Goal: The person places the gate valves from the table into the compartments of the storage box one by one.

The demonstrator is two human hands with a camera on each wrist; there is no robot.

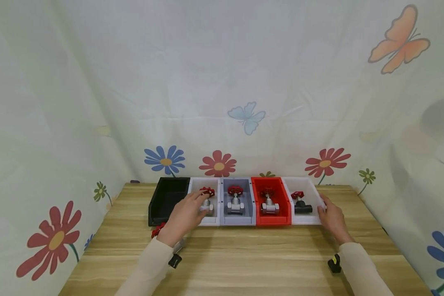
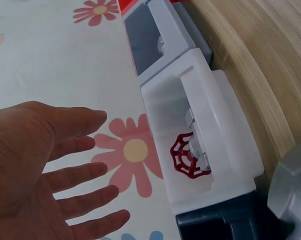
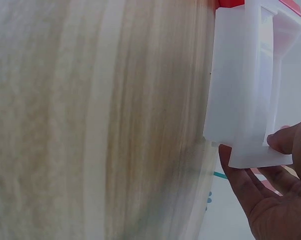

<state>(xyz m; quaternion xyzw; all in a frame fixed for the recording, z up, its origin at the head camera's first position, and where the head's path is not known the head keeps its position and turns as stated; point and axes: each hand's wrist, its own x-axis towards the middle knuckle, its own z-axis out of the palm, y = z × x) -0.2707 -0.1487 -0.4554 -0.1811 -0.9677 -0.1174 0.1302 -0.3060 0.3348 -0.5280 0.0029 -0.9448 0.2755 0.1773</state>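
Observation:
My left hand (image 1: 186,213) is held over the left white bin (image 1: 216,221), its fingers extended and holding nothing. Inside that bin lies a gate valve (image 2: 194,145) with a red handwheel. With thumb inside and fingers outside, my right hand (image 3: 275,195) grips the side wall of the right white bin (image 3: 230,75). A dark valve with a red handle (image 1: 302,207) lies in this bin. Another valve with a red handwheel (image 1: 158,230) rests on the table by my left wrist, partly hidden by the arm.
The bins stand in a row along the back of the wooden table (image 1: 244,259). A black bin (image 1: 168,199) is at the left end. The grey bin (image 1: 238,221) and red bin (image 1: 274,220) each hold a metal valve. A flower-patterned curtain (image 1: 192,82) hangs behind.

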